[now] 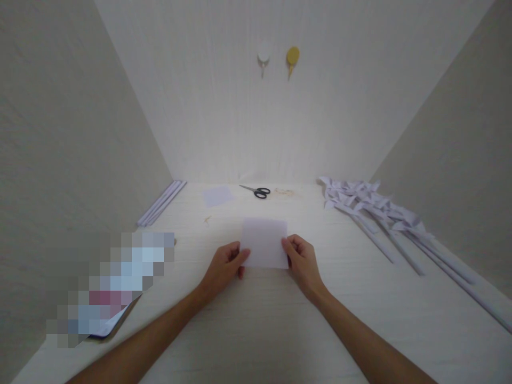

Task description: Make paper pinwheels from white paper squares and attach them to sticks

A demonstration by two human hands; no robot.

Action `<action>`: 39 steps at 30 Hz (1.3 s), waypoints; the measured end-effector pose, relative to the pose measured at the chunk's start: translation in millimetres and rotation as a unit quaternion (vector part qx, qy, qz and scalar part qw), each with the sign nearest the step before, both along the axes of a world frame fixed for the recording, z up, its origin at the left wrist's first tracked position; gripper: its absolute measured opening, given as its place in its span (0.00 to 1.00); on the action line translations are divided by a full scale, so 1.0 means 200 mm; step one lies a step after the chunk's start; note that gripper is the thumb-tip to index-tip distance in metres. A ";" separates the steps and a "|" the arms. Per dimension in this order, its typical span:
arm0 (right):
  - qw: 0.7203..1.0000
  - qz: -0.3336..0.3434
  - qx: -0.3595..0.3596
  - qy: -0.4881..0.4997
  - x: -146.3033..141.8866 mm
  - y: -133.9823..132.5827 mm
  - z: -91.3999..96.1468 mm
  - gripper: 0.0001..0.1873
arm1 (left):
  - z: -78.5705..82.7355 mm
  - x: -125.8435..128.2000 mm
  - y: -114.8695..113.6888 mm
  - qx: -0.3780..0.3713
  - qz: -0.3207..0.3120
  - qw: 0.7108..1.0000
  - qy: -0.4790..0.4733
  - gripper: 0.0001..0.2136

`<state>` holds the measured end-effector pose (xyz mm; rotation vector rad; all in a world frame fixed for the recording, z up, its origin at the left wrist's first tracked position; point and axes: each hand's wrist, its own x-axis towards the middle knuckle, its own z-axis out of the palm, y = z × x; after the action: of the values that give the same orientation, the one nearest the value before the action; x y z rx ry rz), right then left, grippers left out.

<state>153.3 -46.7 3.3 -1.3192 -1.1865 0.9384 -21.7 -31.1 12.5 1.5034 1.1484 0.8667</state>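
Observation:
A plain pale sheet of paper (264, 242), nearly square, is held up between both hands over the white table. My left hand (226, 262) pinches its left edge, thumb in front and fingers behind. On the opposite edge my right hand (302, 261) is closed in the same way, its thumb on the face of the paper. Beyond the sheet lie scissors (258, 191) with black handles, blades pointing left. Another flat sheet of paper (218, 196) rests to their left. The back of the held sheet is hidden.
Several paper pinwheels (360, 200) on paper sticks lie along the right side. Rolled paper sticks (162, 202) lie at the back left. A phone-like device (110, 325), mostly pixelated, leans at the left. Thin tan bits (284, 191) lie beside the scissors. Two hooks (293, 56) hang on the back wall.

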 end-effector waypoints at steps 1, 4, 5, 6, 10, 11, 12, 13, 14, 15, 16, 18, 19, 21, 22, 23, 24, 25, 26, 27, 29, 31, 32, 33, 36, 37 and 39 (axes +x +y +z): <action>1.000 0.000 0.002 -0.011 0.00 0.00 0.00 0.15 | 0.00 0.00 0.00 -0.004 0.005 1.000 -0.010 0.12; 0.999 0.001 0.015 -0.044 0.00 0.00 -0.01 0.15 | 0.02 0.00 0.00 -0.008 0.033 0.998 -0.046 0.12; 0.998 0.004 0.019 -0.056 0.00 0.00 -0.01 0.15 | 0.02 0.00 0.01 -0.009 0.044 0.997 -0.058 0.12; 0.998 0.007 0.023 -0.066 0.00 0.00 -0.01 0.14 | 0.02 0.00 0.01 -0.010 0.054 0.996 -0.069 0.11; 0.994 0.022 0.030 -0.102 0.00 -0.01 0.00 0.14 | 0.02 0.00 0.01 -0.014 0.079 0.992 -0.094 0.12; 0.993 0.025 0.030 -0.110 0.00 -0.02 0.01 0.14 | 0.01 -0.01 0.01 -0.013 0.081 0.992 -0.097 0.12; 0.992 0.026 0.030 -0.117 0.00 -0.02 0.01 0.14 | 0.01 -0.01 0.01 -0.013 0.082 0.992 -0.099 0.12; 0.992 0.028 0.029 -0.123 -0.01 -0.02 0.01 0.14 | 0.01 -0.01 0.01 -0.013 0.083 0.992 -0.099 0.12; 0.991 0.028 0.029 -0.129 -0.01 -0.02 0.02 0.14 | 0.01 -0.01 0.01 -0.013 0.084 0.992 -0.097 0.13; 0.990 0.027 0.029 -0.134 -0.01 -0.02 0.02 0.14 | 0.01 -0.01 0.01 -0.014 0.085 0.992 -0.094 0.13; 0.990 0.027 0.030 -0.138 -0.01 -0.02 0.02 0.14 | 0.01 0.00 0.01 -0.016 0.086 0.992 -0.089 0.13; 0.989 0.028 0.030 -0.142 -0.01 -0.02 0.02 0.14 | 0.01 0.00 0.01 -0.022 0.089 0.992 -0.085 0.14; 0.989 0.028 0.029 -0.142 -0.01 -0.02 0.03 0.14 | 0.01 0.00 0.01 -0.025 0.090 0.992 -0.085 0.14; 0.989 0.027 0.030 -0.143 0.00 -0.02 0.03 0.14 | 0.01 0.00 0.00 -0.029 0.090 0.992 -0.089 0.14; 0.989 0.027 0.031 -0.144 0.00 -0.02 0.03 0.14 | 0.01 0.00 0.00 -0.030 0.089 0.991 -0.091 0.14; 0.989 0.026 0.031 -0.144 0.00 -0.02 0.03 0.14 | 0.01 0.00 0.00 -0.029 0.090 0.991 -0.091 0.14; 0.989 0.026 0.031 -0.143 -0.01 -0.03 0.03 0.14 | 0.01 0.00 0.00 -0.026 0.091 0.992 -0.088 0.14; 0.989 0.026 0.030 -0.142 -0.01 -0.03 0.03 0.14 | 0.01 0.00 0.00 -0.022 0.093 0.992 -0.083 0.14; 0.989 0.026 0.030 -0.141 -0.01 -0.03 0.03 0.14 | 0.01 -0.01 0.00 -0.016 0.094 0.992 -0.076 0.14; 0.989 0.026 0.030 -0.139 -0.01 -0.03 0.03 0.14 | 0.01 -0.01 0.00 -0.011 0.097 0.993 -0.068 0.14; 0.990 0.025 0.029 -0.136 -0.01 -0.03 0.03 0.15 | 0.02 0.00 0.00 -0.002 0.101 0.993 -0.056 0.15; 0.991 0.025 0.027 -0.131 -0.01 -0.03 0.03 0.15 | 0.02 0.00 0.00 0.004 0.104 0.993 -0.050 0.15; 0.991 0.026 0.027 -0.129 -0.01 -0.03 0.03 0.15 | 0.03 0.00 -0.01 0.004 0.105 0.993 -0.049 0.16; 0.991 0.027 0.027 -0.128 -0.01 -0.03 0.03 0.15 | 0.03 0.00 -0.01 0.003 0.108 0.993 -0.049 0.16; 0.990 0.034 0.033 -0.130 -0.01 -0.03 0.03 0.16 | 0.03 0.00 -0.01 -0.011 0.117 0.991 -0.059 0.16; 0.990 0.036 0.035 -0.129 -0.01 -0.03 0.02 0.16 | 0.03 0.00 -0.01 -0.015 0.119 0.991 -0.062 0.16; 0.992 0.038 0.036 -0.117 -0.01 -0.03 0.01 0.16 | 0.02 0.00 -0.01 -0.016 0.119 0.991 -0.065 0.16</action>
<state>151.3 -51.7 6.3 -1.3611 -1.4460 0.8006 -21.6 -32.1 17.3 1.2813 1.2554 1.0863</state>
